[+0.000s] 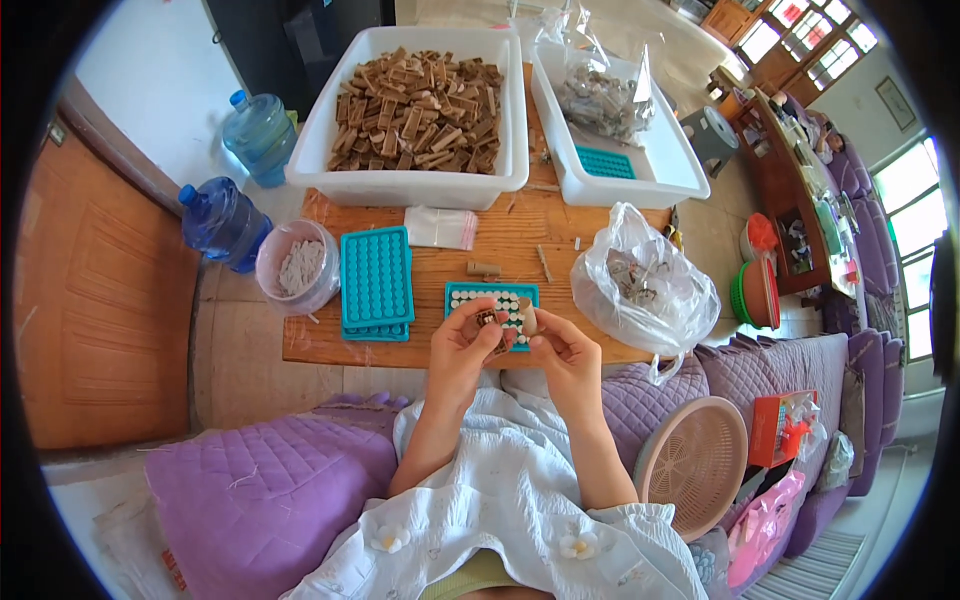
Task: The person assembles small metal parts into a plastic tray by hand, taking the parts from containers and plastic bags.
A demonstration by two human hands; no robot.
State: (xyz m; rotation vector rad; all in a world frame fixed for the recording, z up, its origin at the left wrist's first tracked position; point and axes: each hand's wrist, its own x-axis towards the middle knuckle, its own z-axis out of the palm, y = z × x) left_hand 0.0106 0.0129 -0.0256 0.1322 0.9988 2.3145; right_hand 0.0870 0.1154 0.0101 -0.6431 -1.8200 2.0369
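Above the near edge of a wooden table [390, 215], my left hand [458, 350] pinches a small brown open-sided casing [487, 318] with something pale and shiny inside it. My right hand [570, 358] has a tan, rounded wooden-looking piece [529, 318] between thumb and fingers, close beside the casing. Beneath both hands lies a teal tray [490, 286] with rows of small white round pieces, partly covered by my fingers. Just beyond it, a brown rounded piece [484, 268] rests on the table, with a thin stick [544, 263] to its right.
A white tub [410, 188] heaped with brown casings stands at the back, beside another tub [640, 192]. Teal trays [377, 275] are stacked left of my hands, next to a bucket [275, 270] of white bits. A clear plastic bag [655, 300] sits at the right.
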